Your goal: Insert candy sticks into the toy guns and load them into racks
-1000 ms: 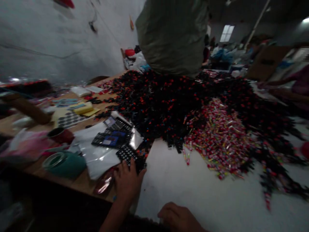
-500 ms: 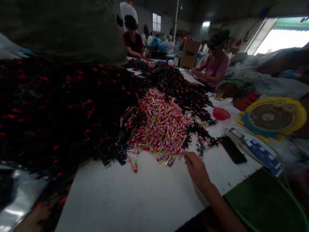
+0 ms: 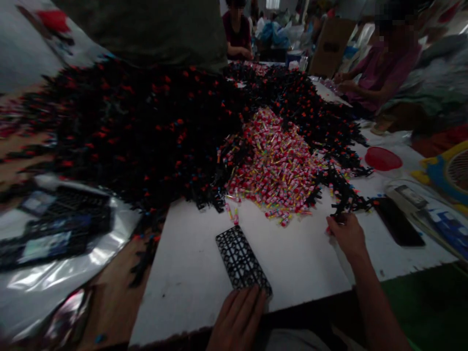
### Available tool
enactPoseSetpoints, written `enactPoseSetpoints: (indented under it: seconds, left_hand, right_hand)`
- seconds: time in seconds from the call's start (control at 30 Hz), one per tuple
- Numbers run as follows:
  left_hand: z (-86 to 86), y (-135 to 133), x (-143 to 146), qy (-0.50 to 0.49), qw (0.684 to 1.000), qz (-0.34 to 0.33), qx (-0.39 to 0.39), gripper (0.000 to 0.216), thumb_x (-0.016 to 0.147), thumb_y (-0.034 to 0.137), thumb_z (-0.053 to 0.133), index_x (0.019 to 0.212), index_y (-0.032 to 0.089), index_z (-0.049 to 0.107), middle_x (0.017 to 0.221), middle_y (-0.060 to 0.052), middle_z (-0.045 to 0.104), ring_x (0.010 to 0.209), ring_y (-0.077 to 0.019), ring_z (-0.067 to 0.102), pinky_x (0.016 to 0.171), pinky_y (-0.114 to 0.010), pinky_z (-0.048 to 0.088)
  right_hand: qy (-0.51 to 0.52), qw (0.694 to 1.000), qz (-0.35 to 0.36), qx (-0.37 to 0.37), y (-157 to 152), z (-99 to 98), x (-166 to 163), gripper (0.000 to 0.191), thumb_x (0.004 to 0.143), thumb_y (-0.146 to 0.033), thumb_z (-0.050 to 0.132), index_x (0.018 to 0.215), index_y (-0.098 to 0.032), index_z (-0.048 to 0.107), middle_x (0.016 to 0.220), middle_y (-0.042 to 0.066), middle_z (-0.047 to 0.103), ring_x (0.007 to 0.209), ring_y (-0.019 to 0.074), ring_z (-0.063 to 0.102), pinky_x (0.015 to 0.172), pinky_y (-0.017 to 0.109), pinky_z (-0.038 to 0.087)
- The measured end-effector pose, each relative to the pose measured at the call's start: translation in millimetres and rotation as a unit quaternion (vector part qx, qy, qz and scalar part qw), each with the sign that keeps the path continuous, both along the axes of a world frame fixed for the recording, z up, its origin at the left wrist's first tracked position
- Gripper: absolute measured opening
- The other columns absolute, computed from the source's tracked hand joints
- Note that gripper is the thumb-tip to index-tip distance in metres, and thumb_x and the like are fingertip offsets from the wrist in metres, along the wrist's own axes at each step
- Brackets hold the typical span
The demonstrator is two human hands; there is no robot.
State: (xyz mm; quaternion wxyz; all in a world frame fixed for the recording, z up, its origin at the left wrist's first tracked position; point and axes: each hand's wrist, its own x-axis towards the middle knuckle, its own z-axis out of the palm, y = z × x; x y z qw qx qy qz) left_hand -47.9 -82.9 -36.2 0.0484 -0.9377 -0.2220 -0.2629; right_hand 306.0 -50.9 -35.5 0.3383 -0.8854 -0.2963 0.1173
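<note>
My left hand (image 3: 238, 319) lies flat at the near edge of the white board (image 3: 300, 263), its fingertips on the near end of a black lattice tray (image 3: 242, 261). My right hand (image 3: 346, 235) reaches to the right edge of the heaps, fingers curled into a cluster of small black pieces (image 3: 345, 202); what it grips is hidden. A pile of red and pink wrapped candy sticks (image 3: 281, 165) lies in the middle. Around and behind it spreads a big heap of black parts with red tips (image 3: 146, 122).
Plastic bags with black trays (image 3: 54, 234) lie at left on the wooden table. A red lid (image 3: 383, 159), a black phone (image 3: 398, 226) and a yellow-blue fan (image 3: 449, 170) sit at right. Two people (image 3: 380, 73) work at the far side. A large dark sack (image 3: 153, 29) stands behind the heap.
The view swung from the left side back to the centre. A black lattice tray now lies on the white board under my left hand. My right hand moved right, from the candy pile to the black pieces.
</note>
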Motion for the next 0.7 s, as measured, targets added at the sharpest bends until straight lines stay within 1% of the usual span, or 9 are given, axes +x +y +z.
enactPoseSetpoints:
  seconds: [0.1, 0.17, 0.2, 0.3, 0.4, 0.47, 0.53, 0.63, 0.7]
  left_hand:
    - [-5.0, 1, 21, -0.03, 0.996, 0.035, -0.071, 0.03, 0.09, 0.018, 0.049, 0.117, 0.015, 0.059, 0.111, -0.009, 0.067, 0.107, -0.0201, 0.057, 0.096, -0.036, 0.043]
    - [-4.9, 8, 26, -0.05, 0.993, 0.074, -0.076, 0.032, 0.086, 0.019, 0.056, 0.118, 0.014, 0.058, 0.113, -0.011, 0.065, 0.109, -0.0219, 0.056, 0.093, -0.037, 0.045]
    - [-4.5, 14, 26, -0.053, 0.99, 0.111, -0.075, 0.034, 0.085, 0.019, 0.057, 0.119, 0.013, 0.057, 0.117, -0.013, 0.063, 0.111, -0.0238, 0.055, 0.093, -0.038, 0.046]
    - [-5.5, 32, 22, -0.044, 0.973, 0.213, -0.075, 0.039, 0.084, 0.025, 0.059, 0.119, 0.007, 0.055, 0.123, -0.02, 0.058, 0.116, -0.0309, 0.052, 0.091, -0.047, 0.048]
    - [-10.9, 43, 22, -0.026, 0.975, 0.211, -0.072, 0.04, 0.084, 0.029, 0.059, 0.116, 0.005, 0.056, 0.123, -0.021, 0.058, 0.117, -0.0332, 0.051, 0.092, -0.05, 0.049]
    - [-14.3, 45, 26, -0.02, 0.977, 0.199, -0.074, 0.041, 0.084, 0.028, 0.058, 0.117, 0.004, 0.055, 0.124, -0.021, 0.058, 0.119, -0.0329, 0.05, 0.093, -0.049, 0.05]
    - [-15.9, 45, 29, -0.022, 0.977, 0.196, -0.078, 0.042, 0.084, 0.029, 0.058, 0.117, 0.003, 0.054, 0.124, -0.021, 0.058, 0.119, -0.033, 0.05, 0.094, -0.048, 0.05]
    - [-15.7, 45, 31, -0.027, 0.979, 0.189, -0.074, 0.042, 0.084, 0.029, 0.058, 0.116, 0.002, 0.055, 0.122, -0.021, 0.059, 0.12, -0.0329, 0.05, 0.095, -0.047, 0.051]
    - [-15.4, 46, 30, -0.026, 0.98, 0.181, -0.071, 0.04, 0.085, 0.028, 0.057, 0.115, 0.001, 0.055, 0.121, -0.021, 0.059, 0.121, -0.0329, 0.049, 0.095, -0.046, 0.051]
  right_hand:
    - [0.083, 0.993, 0.047, 0.069, 3, 4.0, -15, 0.036, 0.072, -0.048, 0.061, 0.09, -0.017, 0.056, 0.064, 0.001, 0.062, 0.054, 0.0155, 0.058, 0.054, 0.027, 0.045]
    - [0.146, 0.981, 0.089, 0.095, 6, 9.0, -30, 0.038, 0.073, -0.051, 0.061, 0.091, -0.017, 0.057, 0.063, 0.001, 0.061, 0.054, 0.0147, 0.057, 0.05, 0.025, 0.044]
    - [0.184, 0.971, 0.111, 0.109, 8, 11.7, -40, 0.039, 0.074, -0.052, 0.061, 0.091, -0.017, 0.057, 0.063, 0.001, 0.062, 0.055, 0.0146, 0.058, 0.049, 0.024, 0.043]
    - [0.315, 0.916, 0.204, 0.144, 20, 16.4, -82, 0.037, 0.076, -0.051, 0.061, 0.091, -0.018, 0.052, 0.068, 0.001, 0.063, 0.057, 0.0145, 0.06, 0.049, 0.024, 0.046]
    - [0.397, 0.853, 0.303, 0.153, 39, 11.4, -135, 0.033, 0.076, -0.042, 0.065, 0.096, -0.02, 0.051, 0.075, -0.001, 0.063, 0.062, 0.0137, 0.062, 0.057, 0.026, 0.051]
    - [0.41, 0.828, 0.352, 0.152, 54, 3.8, -166, 0.03, 0.078, -0.037, 0.063, 0.1, -0.021, 0.053, 0.079, -0.001, 0.063, 0.067, 0.0134, 0.063, 0.062, 0.026, 0.052]
    - [0.381, 0.829, 0.386, 0.135, 68, -3.7, -186, 0.023, 0.081, -0.033, 0.059, 0.1, -0.021, 0.054, 0.08, -0.001, 0.064, 0.068, 0.0137, 0.063, 0.065, 0.026, 0.052]
    - [0.286, 0.856, 0.418, 0.1, 81, -8.8, -196, 0.017, 0.084, -0.029, 0.054, 0.099, -0.02, 0.055, 0.079, 0.0, 0.065, 0.069, 0.0148, 0.064, 0.067, 0.028, 0.052]
    - [0.192, 0.875, 0.438, 0.077, 83, -7.1, -198, 0.016, 0.085, -0.026, 0.053, 0.099, -0.019, 0.055, 0.086, 0.003, 0.066, 0.076, 0.0166, 0.064, 0.073, 0.03, 0.051]
